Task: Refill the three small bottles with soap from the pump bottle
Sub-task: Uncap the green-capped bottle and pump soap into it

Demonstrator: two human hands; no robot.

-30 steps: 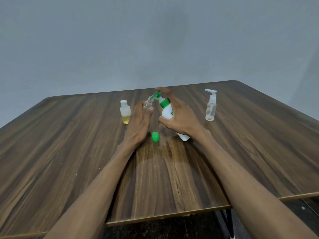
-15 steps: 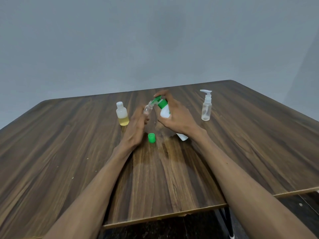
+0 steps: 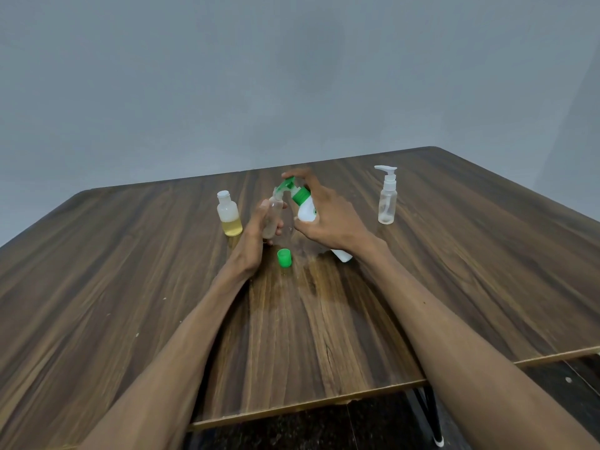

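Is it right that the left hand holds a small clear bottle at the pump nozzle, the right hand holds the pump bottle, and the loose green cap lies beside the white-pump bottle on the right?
Not quite. The head view shows the green cap lying on the table between the two hands, left and right, well apart from the white-pump bottle. The rest stands.

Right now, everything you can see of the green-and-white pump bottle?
The pump bottle has a white, plastic-looking body with a green collar and green pump head. It is tilted, its base low near the table, its spout leaning left to the mouth of the small clear bottle that the left hand holds. The right hand grips its body, a finger over the pump head. Its fill level cannot be seen.
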